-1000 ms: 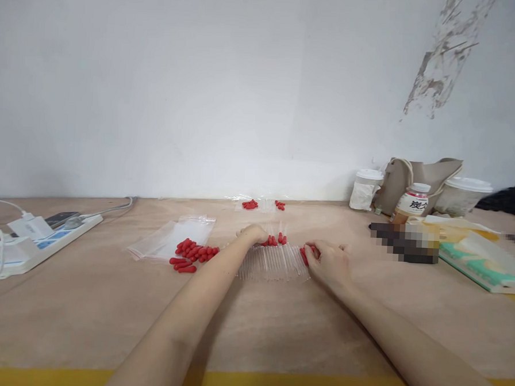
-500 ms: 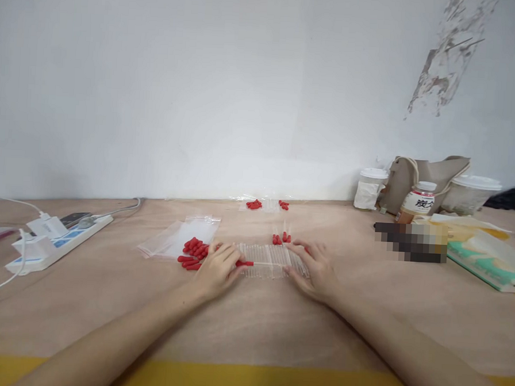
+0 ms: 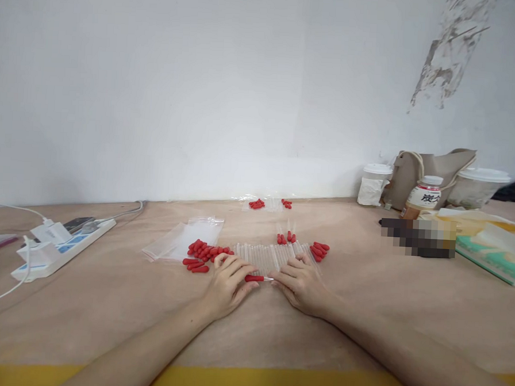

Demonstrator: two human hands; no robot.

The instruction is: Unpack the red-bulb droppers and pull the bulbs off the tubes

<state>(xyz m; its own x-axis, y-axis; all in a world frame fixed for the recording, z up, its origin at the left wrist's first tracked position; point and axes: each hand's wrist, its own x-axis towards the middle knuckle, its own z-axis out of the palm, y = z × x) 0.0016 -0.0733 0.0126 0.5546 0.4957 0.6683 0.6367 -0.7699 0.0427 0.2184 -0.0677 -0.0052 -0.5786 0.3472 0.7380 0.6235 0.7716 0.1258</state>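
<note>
My left hand (image 3: 229, 282) and my right hand (image 3: 301, 284) meet at the near edge of a row of clear glass tubes (image 3: 271, 256) lying on the wooden table. Between their fingertips they pinch one dropper (image 3: 257, 278), a red rubber cap on a clear tube. A heap of loose red caps (image 3: 205, 253) lies just left of my left hand. A smaller heap of red caps (image 3: 320, 250) lies at the right end of the row. A few capped droppers (image 3: 286, 238) sit behind the row.
Clear plastic bags (image 3: 184, 238) lie behind the left heap; another bag with red caps (image 3: 268, 204) is by the wall. A white power strip with chargers (image 3: 60, 241) is at left. Cups, a bottle (image 3: 425, 197), a beige bag and a book (image 3: 493, 254) crowd the right.
Both hands have drawn back toward me from the far side of the tube row and come together on one red-capped dropper. The red caps by my right hand now lie uncovered.
</note>
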